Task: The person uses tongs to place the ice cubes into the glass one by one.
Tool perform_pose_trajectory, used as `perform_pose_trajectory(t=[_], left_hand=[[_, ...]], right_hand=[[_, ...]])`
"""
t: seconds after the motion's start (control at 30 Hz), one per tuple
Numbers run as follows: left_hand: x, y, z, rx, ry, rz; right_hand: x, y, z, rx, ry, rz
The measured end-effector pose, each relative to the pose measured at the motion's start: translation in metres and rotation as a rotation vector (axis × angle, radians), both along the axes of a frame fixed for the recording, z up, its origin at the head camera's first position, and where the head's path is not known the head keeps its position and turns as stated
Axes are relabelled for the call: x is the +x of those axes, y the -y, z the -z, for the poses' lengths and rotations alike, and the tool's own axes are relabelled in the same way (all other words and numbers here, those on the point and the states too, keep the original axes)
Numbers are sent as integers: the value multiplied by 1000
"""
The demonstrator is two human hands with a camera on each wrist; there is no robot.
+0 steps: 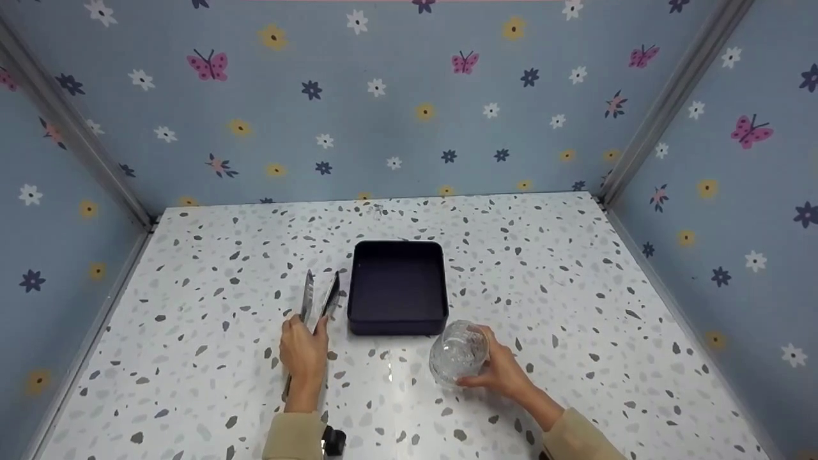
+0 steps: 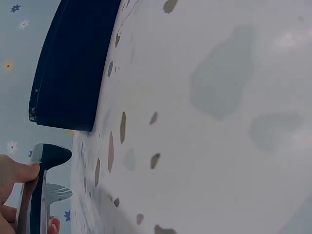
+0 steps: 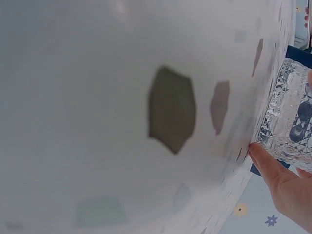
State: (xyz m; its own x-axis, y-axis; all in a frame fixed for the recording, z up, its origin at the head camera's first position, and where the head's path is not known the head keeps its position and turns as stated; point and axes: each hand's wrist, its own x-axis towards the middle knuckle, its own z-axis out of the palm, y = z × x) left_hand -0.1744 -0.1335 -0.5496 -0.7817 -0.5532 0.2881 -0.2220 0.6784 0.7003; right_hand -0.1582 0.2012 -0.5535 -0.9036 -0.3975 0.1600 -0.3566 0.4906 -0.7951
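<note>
My left hand [image 1: 303, 348] grips a fork [image 1: 308, 297] and a spoon [image 2: 53, 155], left of a dark square box. The two heads point away from me and stand apart. In the left wrist view, the thumb presses the spoon's handle and the fork's tines show below it. My right hand [image 1: 498, 367] holds a clear cut-glass tumbler [image 1: 457, 354] at the box's near right corner, thumb on the near side and fingers on the far side. The right wrist view shows the tumbler's patterned wall [image 3: 287, 109] close to the tabletop; part of it is out of frame.
The open dark box [image 1: 397, 329] sits in the middle of the speckled white table [image 1: 543, 268]. Blue flower-patterned panels [image 1: 409, 83] rise at the back and both sides. A small black device [image 1: 334, 441] is at the left sleeve.
</note>
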Motion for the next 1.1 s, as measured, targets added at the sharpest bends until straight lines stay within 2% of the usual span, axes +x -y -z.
perform_pose_trajectory(t=[0.27, 0.5, 0.67, 0.93, 1.1], left_hand=[[0, -2, 5, -10, 36, -22], [0, -4, 5, -29, 104, -6], [2, -4, 6, -37, 140, -3], [1, -4, 2, -34, 237, -26], [6, -4, 1, -37, 252, 9]], right_hand=[[2, 0, 0, 10, 2, 1], [1, 0, -1, -11, 4, -4], [1, 2, -1, 19, -1, 1], [2, 3, 0, -5, -49, -19], [5, 2, 1, 39, -70, -10]])
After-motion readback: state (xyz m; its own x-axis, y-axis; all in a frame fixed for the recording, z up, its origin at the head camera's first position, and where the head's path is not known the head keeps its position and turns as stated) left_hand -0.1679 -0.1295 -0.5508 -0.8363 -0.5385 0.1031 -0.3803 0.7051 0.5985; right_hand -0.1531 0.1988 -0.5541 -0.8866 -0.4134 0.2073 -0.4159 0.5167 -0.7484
